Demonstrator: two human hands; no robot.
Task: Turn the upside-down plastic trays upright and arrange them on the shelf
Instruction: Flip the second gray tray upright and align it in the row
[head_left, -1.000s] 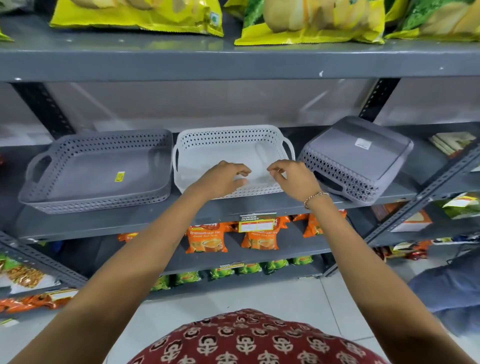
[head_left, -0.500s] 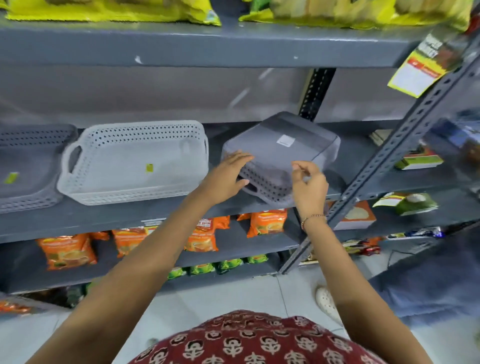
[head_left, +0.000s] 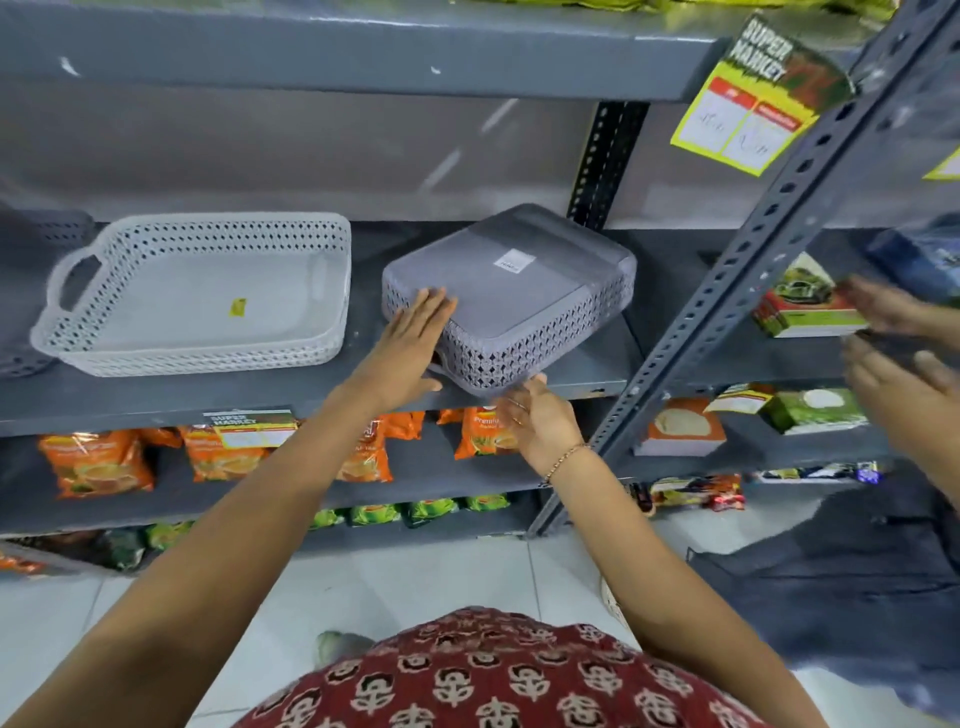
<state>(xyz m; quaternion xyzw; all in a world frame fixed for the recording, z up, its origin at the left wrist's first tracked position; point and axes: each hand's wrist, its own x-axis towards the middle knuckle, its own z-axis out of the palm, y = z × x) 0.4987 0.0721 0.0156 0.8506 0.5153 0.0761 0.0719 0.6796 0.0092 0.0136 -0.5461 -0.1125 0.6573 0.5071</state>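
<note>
Left hand (head_left: 410, 345) flat, fingers spread on upside-down grey tray (head_left: 511, 296); right hand (head_left: 537, 415) open under its front edge; grip both sides, flip level over shelf (head_left: 311, 395)

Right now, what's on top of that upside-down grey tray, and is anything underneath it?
On the upside-down grey tray sit a small white sticker and the left hand, flat on its corner. It rests on the shelf; anything under it is hidden.

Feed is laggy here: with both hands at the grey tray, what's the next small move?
Probably lift its front edge to flip it: the grey tray lies base-up, left hand flat on its corner, right hand under the front rim.
</note>
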